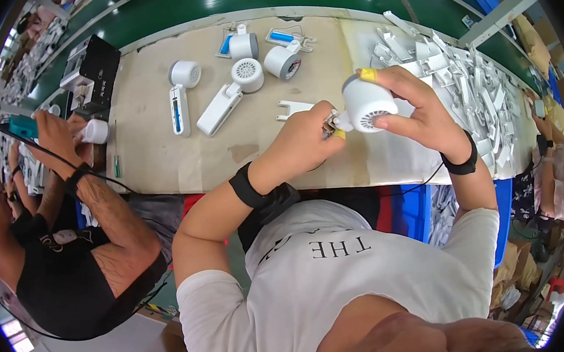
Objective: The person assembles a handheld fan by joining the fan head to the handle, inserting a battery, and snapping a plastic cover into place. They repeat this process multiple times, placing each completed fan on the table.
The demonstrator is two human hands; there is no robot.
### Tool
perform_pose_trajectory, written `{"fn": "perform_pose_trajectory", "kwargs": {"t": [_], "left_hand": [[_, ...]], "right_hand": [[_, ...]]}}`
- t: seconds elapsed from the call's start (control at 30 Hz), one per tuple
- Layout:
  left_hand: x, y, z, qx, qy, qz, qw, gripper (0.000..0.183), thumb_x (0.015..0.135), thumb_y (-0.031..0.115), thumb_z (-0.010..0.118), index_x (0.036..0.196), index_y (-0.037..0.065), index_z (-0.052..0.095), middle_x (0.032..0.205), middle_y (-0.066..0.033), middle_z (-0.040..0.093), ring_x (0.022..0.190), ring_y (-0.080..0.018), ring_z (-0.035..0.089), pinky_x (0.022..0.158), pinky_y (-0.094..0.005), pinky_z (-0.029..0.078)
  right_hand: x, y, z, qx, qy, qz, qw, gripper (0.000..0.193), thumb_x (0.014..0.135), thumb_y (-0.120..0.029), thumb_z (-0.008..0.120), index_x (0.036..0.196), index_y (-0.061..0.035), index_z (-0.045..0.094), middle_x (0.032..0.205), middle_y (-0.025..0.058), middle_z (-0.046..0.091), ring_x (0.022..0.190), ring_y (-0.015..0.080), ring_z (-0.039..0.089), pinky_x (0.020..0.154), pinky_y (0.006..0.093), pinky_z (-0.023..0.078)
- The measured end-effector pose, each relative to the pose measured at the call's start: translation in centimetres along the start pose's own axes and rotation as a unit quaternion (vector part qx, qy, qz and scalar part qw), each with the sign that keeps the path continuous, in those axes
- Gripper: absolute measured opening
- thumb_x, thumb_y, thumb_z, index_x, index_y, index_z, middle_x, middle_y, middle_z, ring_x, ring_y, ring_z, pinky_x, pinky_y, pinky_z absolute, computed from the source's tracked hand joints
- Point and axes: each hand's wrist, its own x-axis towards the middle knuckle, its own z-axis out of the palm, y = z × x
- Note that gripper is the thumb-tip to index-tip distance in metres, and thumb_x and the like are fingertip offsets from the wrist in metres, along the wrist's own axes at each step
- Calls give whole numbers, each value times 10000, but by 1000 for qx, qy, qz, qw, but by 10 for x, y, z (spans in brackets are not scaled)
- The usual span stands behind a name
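A white handheld fan with a round, vented head is held above the table's near edge. My right hand is closed around the head, thumb by the vent slots and index finger over the top. My left hand grips the neck end, where small metal-looking parts show; the rest there is hidden by my fingers. Yellow tape wraps a finger on each hand. Just beyond my left hand lies a white forked plastic part. Farther off rest several similar fans, among them a fan with a closed handle and one with a blue battery showing.
White plastic shells are heaped at the right of the table. A black box-shaped device stands at the left, near a green-handled screwdriver. A co-worker at left holds a teal power tool. Blue bins sit below the right edge.
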Motion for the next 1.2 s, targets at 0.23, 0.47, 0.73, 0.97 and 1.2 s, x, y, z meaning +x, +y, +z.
{"fn": "perform_pose_trajectory", "kwargs": {"t": [0.23,0.47,0.73,0.97,1.2], "left_hand": [[-2,-3,6,-2,-10,-63,998,329,753,177,602,990,-23,493,716,-170,575,625,-275,563,577,-360,433],[-9,-3,8,-171,-91,-100,976,226,871,144,526,1036,-8,500,810,-94,610,632,-130,559,571,-271,446],[-12,-27,11,-423,-82,-108,896,261,907,197,524,1089,11,511,914,-109,625,765,-166,613,680,-291,501],[11,-18,2,-485,6,-15,874,334,920,225,487,1127,-36,512,1052,-165,623,952,-236,618,800,-326,489],[15,-32,2,-445,39,-30,894,325,910,194,519,1162,-10,530,1090,-134,623,912,-157,626,644,-218,504]], "right_hand": [[0,31,16,22,52,6,998,536,762,-151,688,1259,-66,506,1077,97,550,993,214,537,866,313,422],[-15,55,37,148,42,34,987,516,802,-183,664,1279,-85,493,1092,98,570,993,208,547,888,309,410],[-35,103,0,-90,126,46,987,433,804,-142,618,1218,-63,518,1079,121,593,1018,271,561,903,349,430],[-73,168,-30,-392,135,77,906,436,671,-13,608,1100,-60,548,1117,131,515,1088,329,468,938,402,396],[-69,172,-22,-461,253,-21,850,313,741,4,557,1052,-31,563,944,136,533,909,326,528,811,389,448]]}}
